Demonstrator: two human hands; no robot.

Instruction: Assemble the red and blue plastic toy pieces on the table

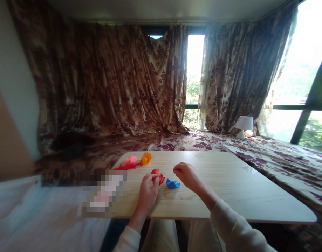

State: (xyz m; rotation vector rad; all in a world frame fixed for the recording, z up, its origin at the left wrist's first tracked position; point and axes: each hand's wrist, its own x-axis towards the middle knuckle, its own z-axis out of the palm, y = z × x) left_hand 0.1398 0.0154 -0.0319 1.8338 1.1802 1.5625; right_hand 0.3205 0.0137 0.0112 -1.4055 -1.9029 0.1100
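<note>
My left hand (149, 190) grips a small bright red piece (158, 176) with a ruffled edge, its thumb and fingers closed on it just above the table. What exactly the piece is does not show clearly. Right beside it on the tabletop lies a crumpled-looking blue piece (172, 183), apart from both hands. My right hand (186, 174) hovers to the right of the blue piece, fingers bent and pressed together. Whether something small sits in that pinch is hidden.
A light wooden table (216, 196) stands before me. At its far left are an orange cup-shaped piece (146, 158), a pink piece (130, 160) and a long jagged red piece (128, 166). A white lamp (244, 124) stands at the back right, near floral curtains (116, 80).
</note>
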